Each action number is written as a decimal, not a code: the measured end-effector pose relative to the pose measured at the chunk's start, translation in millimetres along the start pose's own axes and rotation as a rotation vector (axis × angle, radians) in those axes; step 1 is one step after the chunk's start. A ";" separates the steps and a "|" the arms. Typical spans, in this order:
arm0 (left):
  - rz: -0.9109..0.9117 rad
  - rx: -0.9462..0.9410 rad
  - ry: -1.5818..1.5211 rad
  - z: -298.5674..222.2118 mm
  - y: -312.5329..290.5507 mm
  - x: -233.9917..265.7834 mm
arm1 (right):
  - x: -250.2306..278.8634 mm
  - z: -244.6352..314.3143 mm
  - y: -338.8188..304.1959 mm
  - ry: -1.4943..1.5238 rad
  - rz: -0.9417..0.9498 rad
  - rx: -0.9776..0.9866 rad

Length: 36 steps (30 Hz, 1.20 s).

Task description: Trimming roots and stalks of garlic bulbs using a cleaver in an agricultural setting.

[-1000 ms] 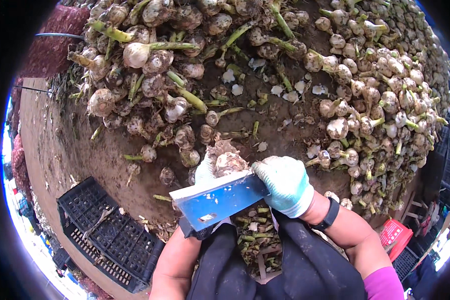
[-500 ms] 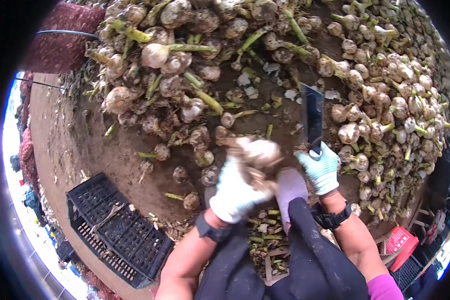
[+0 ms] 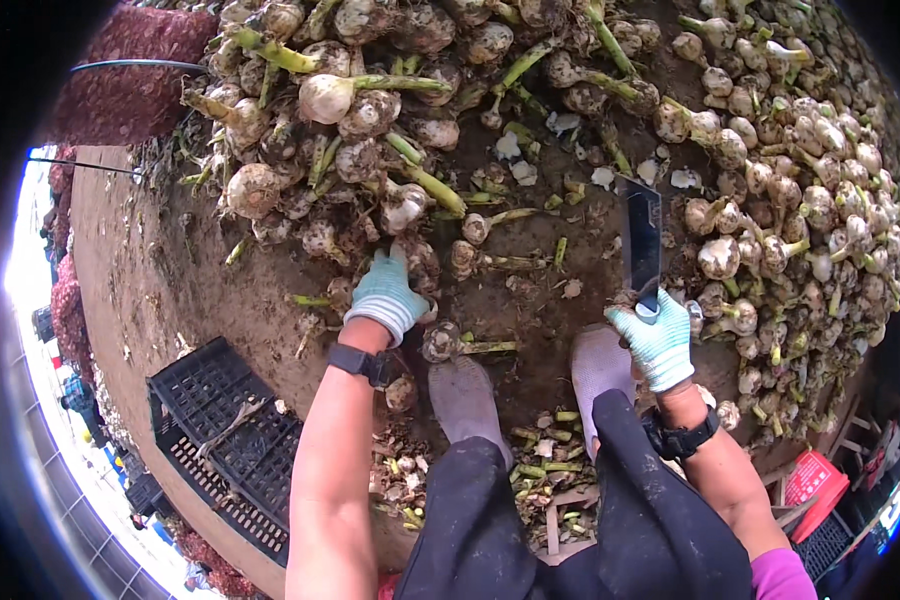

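My right hand (image 3: 660, 340), in a pale striped glove, grips a wide-bladed knife (image 3: 642, 235); the dark blade points away from me. My left hand (image 3: 385, 295), gloved alike, is at the near edge of a heap of untrimmed garlic (image 3: 370, 110) with long green stalks. Its fingers curl about a dirt-covered garlic bulb (image 3: 423, 265), partly hidden by the glove. Just right of that hand a bulb with its stalk (image 3: 440, 342) lies by my left shoe (image 3: 460, 395).
Trimmed garlic bulbs (image 3: 820, 210) spread in a large heap on the right. A black plastic crate (image 3: 230, 400) stands at left, and a red mesh sack (image 3: 130, 80) lies at far left. Cut stalks (image 3: 540, 460) litter the ground between my legs. A red container (image 3: 815, 485) is at lower right.
My left hand has moved from in front of the knife, where it held a blurred bulb, leftward to the untrimmed heap. The right hand still holds the knife in nearly the same place.
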<state>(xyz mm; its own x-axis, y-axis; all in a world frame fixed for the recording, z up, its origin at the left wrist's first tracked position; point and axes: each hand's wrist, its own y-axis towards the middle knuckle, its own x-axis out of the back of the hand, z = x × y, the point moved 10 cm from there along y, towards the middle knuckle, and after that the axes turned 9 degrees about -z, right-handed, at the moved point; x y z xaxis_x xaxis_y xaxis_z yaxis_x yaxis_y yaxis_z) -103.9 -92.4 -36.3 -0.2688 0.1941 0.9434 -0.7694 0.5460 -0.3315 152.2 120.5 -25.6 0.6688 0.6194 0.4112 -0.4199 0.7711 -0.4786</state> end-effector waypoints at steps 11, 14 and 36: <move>-0.168 0.053 -0.850 -30.9 -49.7 51.1 | -38.4 123.2 -60.7 -0.364 0.020 0.878; 0.210 0.376 -1.951 -68.7 -69.2 38.1 | -64.0 133.3 -80.6 -0.597 0.158 1.015; 0.407 -0.010 -1.748 -127.1 -99.4 48.4 | 2.9 39.1 4.4 -0.268 -0.070 0.248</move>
<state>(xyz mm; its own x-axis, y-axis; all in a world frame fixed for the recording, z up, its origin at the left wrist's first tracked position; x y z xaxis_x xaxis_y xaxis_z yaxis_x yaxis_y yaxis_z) 33.2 -33.7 42.0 -0.6651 -0.6911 -0.2829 -0.5034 0.6947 -0.5137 128.3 131.5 3.8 0.5301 0.5554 0.6407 -0.5372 0.8046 -0.2529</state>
